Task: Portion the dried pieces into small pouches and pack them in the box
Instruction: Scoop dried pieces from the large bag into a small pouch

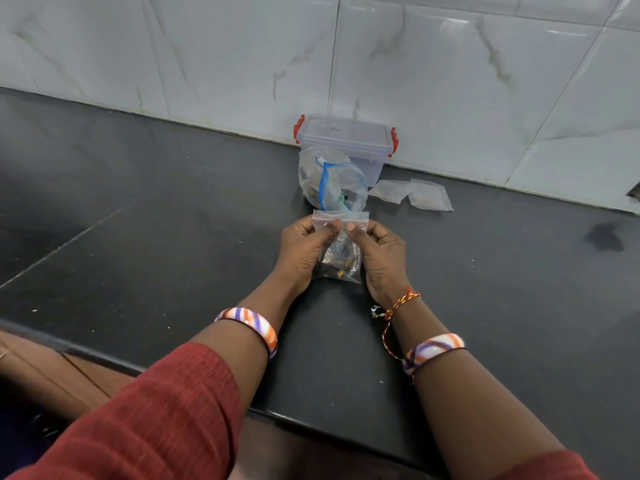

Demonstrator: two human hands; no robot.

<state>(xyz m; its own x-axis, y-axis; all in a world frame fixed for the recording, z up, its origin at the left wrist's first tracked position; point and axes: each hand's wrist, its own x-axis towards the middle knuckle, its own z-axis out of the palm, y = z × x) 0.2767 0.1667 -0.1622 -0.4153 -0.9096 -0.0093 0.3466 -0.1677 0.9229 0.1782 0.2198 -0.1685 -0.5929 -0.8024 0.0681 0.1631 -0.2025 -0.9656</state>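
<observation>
A small clear zip pouch (341,258) with dark and yellowish dried pieces in its bottom stands upright on the dark counter. My left hand (304,247) and my right hand (381,254) pinch its upper part from either side, thumbs pressed just below the zip strip. Behind it a large clear zip bag with a blue seal (330,180) holds more dried pieces. A clear plastic box with red latches (346,140) stands against the wall, its lid on.
Two small flat pouches (412,194) lie on the counter to the right of the big bag. The dark counter (138,237) runs to a tiled wall at the back; its front edge is near my forearms.
</observation>
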